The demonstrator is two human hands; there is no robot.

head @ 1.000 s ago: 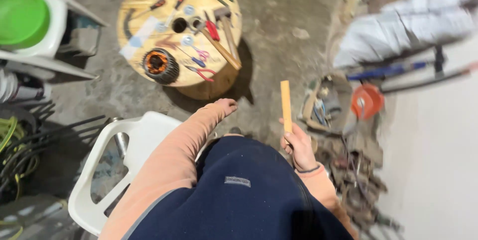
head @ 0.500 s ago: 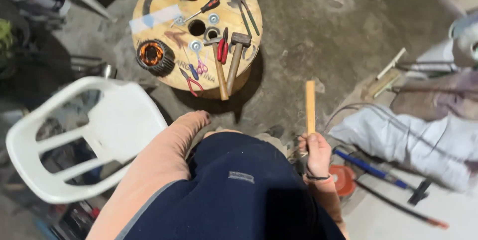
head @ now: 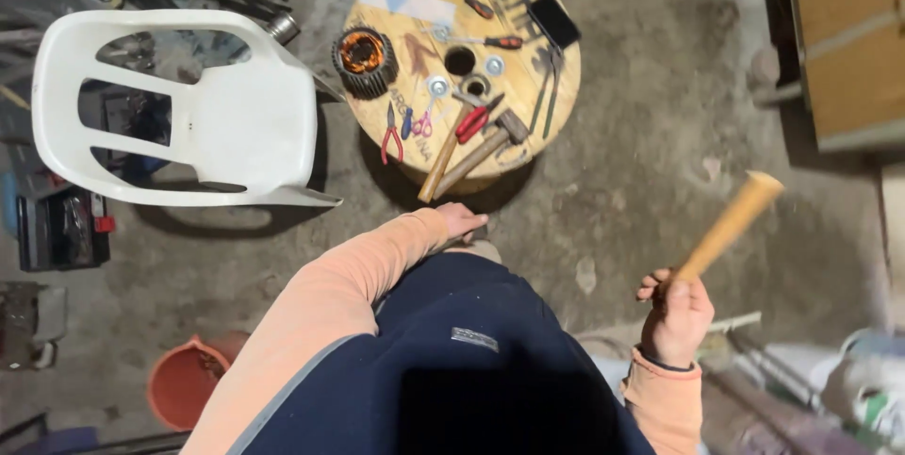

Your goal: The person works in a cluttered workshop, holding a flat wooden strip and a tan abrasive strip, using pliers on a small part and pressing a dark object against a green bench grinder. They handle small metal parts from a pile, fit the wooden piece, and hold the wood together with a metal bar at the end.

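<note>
We grip the wooden stick [head: 726,224] in our clenched right hand [head: 674,318], raised beside the knee – our left hand [head: 462,221] rests loose – and a careless swing could hit tools on the round tabletop [head: 556,106].

Overhead view: the right hand [head: 675,318] gripped a wooden stick [head: 728,226], tilted up and to the right, fingers [head: 650,287] curled round its lower end. The left hand [head: 459,221] hung empty near a round wooden spool worktop [head: 556,106] carrying hammers [head: 471,155], red pliers [head: 391,139] and a copper coil [head: 364,54]. A white plastic chair [head: 222,125] stood beside it on the concrete floor [head: 660,134].
</note>
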